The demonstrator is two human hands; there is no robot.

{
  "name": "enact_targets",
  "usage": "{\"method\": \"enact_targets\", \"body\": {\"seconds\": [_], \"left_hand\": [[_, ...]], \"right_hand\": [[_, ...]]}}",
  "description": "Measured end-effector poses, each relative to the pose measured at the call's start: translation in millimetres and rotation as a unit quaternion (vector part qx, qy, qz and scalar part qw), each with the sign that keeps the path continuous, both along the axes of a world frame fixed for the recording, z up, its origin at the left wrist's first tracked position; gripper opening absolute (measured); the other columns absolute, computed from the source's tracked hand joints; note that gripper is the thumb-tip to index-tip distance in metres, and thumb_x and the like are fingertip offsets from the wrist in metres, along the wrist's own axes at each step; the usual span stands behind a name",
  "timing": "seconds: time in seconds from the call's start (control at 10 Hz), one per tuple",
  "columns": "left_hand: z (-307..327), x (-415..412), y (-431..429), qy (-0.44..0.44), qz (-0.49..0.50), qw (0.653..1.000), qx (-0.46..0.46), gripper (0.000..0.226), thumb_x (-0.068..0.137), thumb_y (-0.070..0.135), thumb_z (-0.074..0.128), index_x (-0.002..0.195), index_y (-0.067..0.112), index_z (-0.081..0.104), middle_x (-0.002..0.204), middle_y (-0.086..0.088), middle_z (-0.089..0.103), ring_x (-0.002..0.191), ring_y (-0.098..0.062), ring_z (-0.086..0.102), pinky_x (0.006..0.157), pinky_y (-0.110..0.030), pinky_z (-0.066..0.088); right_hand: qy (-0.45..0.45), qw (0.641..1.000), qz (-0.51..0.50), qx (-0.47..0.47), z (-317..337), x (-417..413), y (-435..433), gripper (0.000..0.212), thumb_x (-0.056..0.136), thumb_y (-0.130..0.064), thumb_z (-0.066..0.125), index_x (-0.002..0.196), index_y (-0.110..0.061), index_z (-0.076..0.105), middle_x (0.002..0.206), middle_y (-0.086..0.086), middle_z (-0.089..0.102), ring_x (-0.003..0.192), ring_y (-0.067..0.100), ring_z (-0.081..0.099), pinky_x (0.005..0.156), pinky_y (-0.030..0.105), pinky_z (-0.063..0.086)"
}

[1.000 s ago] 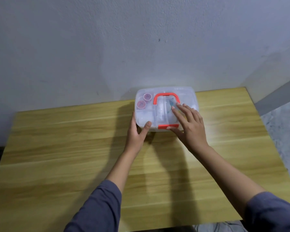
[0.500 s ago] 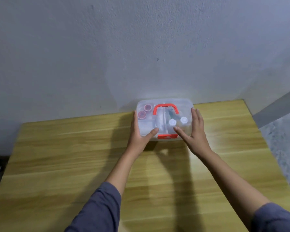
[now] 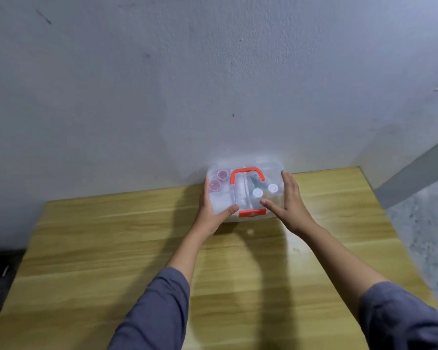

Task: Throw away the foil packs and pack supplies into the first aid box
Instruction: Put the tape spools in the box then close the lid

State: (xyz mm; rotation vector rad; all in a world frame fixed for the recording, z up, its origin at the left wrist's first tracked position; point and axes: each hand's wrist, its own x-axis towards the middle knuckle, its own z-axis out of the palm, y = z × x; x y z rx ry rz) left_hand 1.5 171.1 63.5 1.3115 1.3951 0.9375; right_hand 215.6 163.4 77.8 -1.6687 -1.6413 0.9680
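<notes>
A clear plastic first aid box (image 3: 243, 173) with a red handle (image 3: 247, 173) and a red front latch (image 3: 252, 212) stands at the table's far edge, touching the wall, its lid down. Through the lid I make out two pink-capped jars (image 3: 218, 179) on the left and two white-capped bottles (image 3: 264, 190) on the right. My left hand (image 3: 209, 215) grips the box's left side, thumb on the lid. My right hand (image 3: 290, 205) grips the right side, thumb on the lid near the latch. No foil packs are in view.
The wooden table (image 3: 111, 248) stretches toward me with nothing else on it. A grey plastered wall (image 3: 213, 84) rises right behind the box. Speckled floor (image 3: 425, 223) shows past the table's right edge.
My right hand has left the lid's top and taken the box's right side. The box has slid away from me up against the wall, and the view has tilted up.
</notes>
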Motion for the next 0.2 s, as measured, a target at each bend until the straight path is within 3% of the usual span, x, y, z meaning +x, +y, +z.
{"method": "enact_targets", "body": {"seconds": [0.1, 0.2], "left_hand": [[10.6, -6.4, -2.4, 0.080, -0.011, 0.995, -0.050, 0.119, 0.061, 0.057, 0.076, 0.146, 0.033, -0.004, 0.156, 0.003, 0.010, 0.143, -0.014, 0.012, 0.115, -0.037, 0.022], [12.2, -15.5, -26.9, 0.115, -0.004, 0.989, -0.088, 0.125, 0.060, 0.068, 0.068, 0.145, 0.030, -0.015, 0.156, 0.009, -0.008, 0.144, -0.013, -0.004, 0.118, -0.042, 0.012]], "right_hand": [[0.002, 0.999, 0.017, -0.050, 9.5, 6.1, 2.7, 0.097, 0.080, -0.046, 0.064, 0.147, -0.022, -0.001, 0.158, -0.001, -0.004, 0.145, 0.013, -0.002, 0.113, 0.029, 0.009], [-0.005, 0.998, 0.014, -0.067, 7.2, 16.5, -14.1, 0.104, 0.077, -0.044, 0.069, 0.147, -0.014, -0.002, 0.158, 0.005, 0.000, 0.145, 0.017, 0.001, 0.115, 0.029, 0.009]]}}
